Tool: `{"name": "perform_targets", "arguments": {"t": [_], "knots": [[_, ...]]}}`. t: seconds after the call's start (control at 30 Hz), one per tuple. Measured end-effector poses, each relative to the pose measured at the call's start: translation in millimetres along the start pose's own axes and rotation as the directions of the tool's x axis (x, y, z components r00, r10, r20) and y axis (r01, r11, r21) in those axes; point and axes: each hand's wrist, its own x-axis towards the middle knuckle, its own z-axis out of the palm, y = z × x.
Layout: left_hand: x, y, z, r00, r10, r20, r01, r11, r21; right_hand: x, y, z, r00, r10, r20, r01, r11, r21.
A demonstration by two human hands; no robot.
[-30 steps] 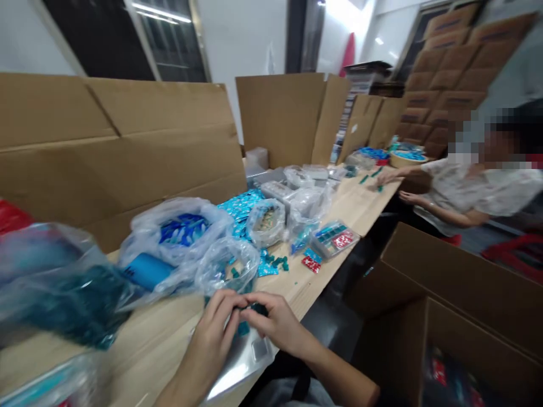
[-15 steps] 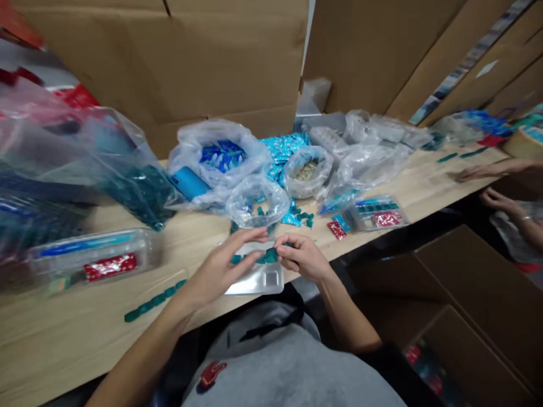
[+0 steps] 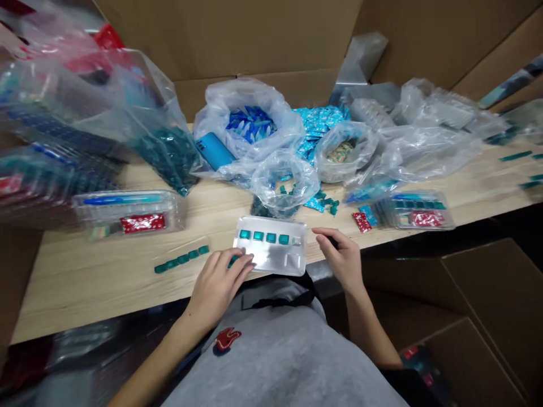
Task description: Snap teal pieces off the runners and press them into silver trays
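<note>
The pale wooden worktop [image 3: 85,277] carries a clear tray [image 3: 271,261] between the left fingers [image 3: 245,261] and right fingers [image 3: 338,236], a green strip [image 3: 182,259] left of both, plastic bags [image 3: 287,129] beyond.

text: none legible | labels, brands: none readable | numbers, signs: none

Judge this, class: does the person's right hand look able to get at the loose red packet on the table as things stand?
Likely yes: the right hand is close to the loose red packet, and only wooden tabletop shows between them.
</note>
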Motion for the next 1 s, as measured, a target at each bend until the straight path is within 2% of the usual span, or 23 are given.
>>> {"name": "perform_targets", "arguments": {"t": [0.1,0.2,0.3,0.4,0.47,0.53,0.6,0.63,0.7,0.77,0.83,0.87,0.93,1.0], "knots": [[-6.2,-2.7,-3.6,0.987,-0.098,0.127,0.108,0.991,-0.074,3.0,-5.4,0.2,1.0,-0.016,0.008,0.016,0.999,-0.047],[7.3,-3.9,-7.9,0.975,-0.137,0.177,0.193,0.915,-0.356,3.0,-14.4,10.3,0.997,-0.034,0.071,0.036,0.999,-0.03],[27.0,0.8,-9.5,0.953,-0.261,0.155,0.297,0.686,-0.665,-2.1,-22.1,26.1,0.963,-0.152,0.221,0.151,0.988,0.023],[40.3,13.0,-4.4,0.914,-0.36,0.184,0.336,0.421,-0.843,-7.6,-24.3,40.1,0.869,-0.389,0.307,0.379,0.921,0.094],[44.2,23.0,2.2,0.912,-0.369,0.18,0.309,0.328,-0.893,-10.2,-23.5,44.3,0.812,-0.495,0.309,0.493,0.865,0.092],[45.6,31.4,9.3,0.914,-0.373,0.161,0.28,0.292,-0.915,-12.1,-22.0,42.5,0.78,-0.543,0.313,0.555,0.83,0.056],[45.5,35.1,13.8,0.919,-0.375,0.125,0.255,0.323,-0.911,-12.5,-19.8,34.4,0.777,-0.542,0.32,0.571,0.821,0.004],[45.0,34.5,14.2,0.921,-0.381,0.084,0.237,0.376,-0.896,-11.8,-18.2,28.3,0.79,-0.527,0.314,0.563,0.826,-0.029],[42.9,28.3,10.8,0.928,-0.37,-0.028,0.193,0.546,-0.815,-8.2,-13.7,13.5,0.834,-0.477,0.278,0.521,0.846,-0.114],[40.3,17.3,3.2,0.964,-0.263,-0.05,0.159,0.714,-0.682,-2.3,-8.1,-1.2,0.876,-0.416,0.243,0.467,0.859,-0.211],[38.7,5.7,-4.7,0.993,-0.065,0.097,0.109,0.817,-0.566,4.4,-3.0,-11.1,0.887,-0.366,0.281,0.442,0.849,-0.289],[38.7,1.0,-7.8,0.979,0.032,0.201,0.079,0.85,-0.521,7.5,-1.4,-13.2,0.88,-0.347,0.323,0.445,0.839,-0.312],[41.4,-5.2,-10.8,0.916,0.15,0.373,0.039,0.89,-0.455,11.9,-1.1,-11.4,0.852,-0.305,0.425,0.466,0.813,-0.35],[47.4,-8.0,-10.5,0.853,0.197,0.484,0.034,0.903,-0.429,13.6,-5.0,-4.0,0.829,-0.241,0.504,0.478,0.773,-0.417]]}}
